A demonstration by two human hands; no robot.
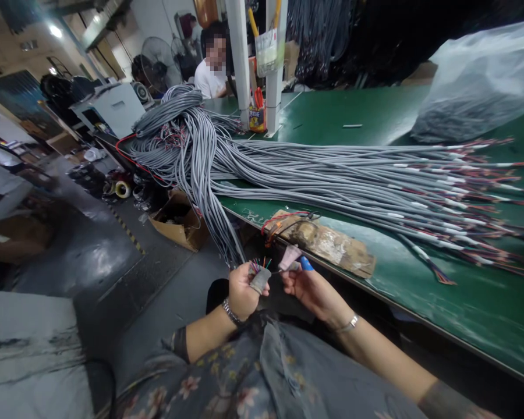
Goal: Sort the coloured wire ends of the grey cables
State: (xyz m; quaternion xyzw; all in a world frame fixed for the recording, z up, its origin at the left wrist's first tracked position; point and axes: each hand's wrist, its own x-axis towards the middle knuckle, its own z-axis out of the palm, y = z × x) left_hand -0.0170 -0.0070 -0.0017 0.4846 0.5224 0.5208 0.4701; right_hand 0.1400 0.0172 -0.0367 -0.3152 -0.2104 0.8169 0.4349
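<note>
My left hand (243, 293) is closed around the end of a grey cable, its thumb wrapped in a grey cover. Thin coloured wires (255, 266) fan out above that thumb. Close by on the right, my right hand (308, 288) pinches a thin dark wire (276, 272) that spans the small space between the hands. A pink cover is on one of its fingers and a blue one on its thumb. The hanging bundle of grey cables (207, 180) drops over the bench edge toward my left hand. The fingertips partly hide what they grip.
Many grey cables (314, 166) lie along the green bench (323, 113), their stripped ends to the right. A worn wooden board (332, 244) sits at the bench edge. A post (240, 64), a plastic bag (484, 81) and a seated person stand farther back; a cardboard box (179, 224) is below.
</note>
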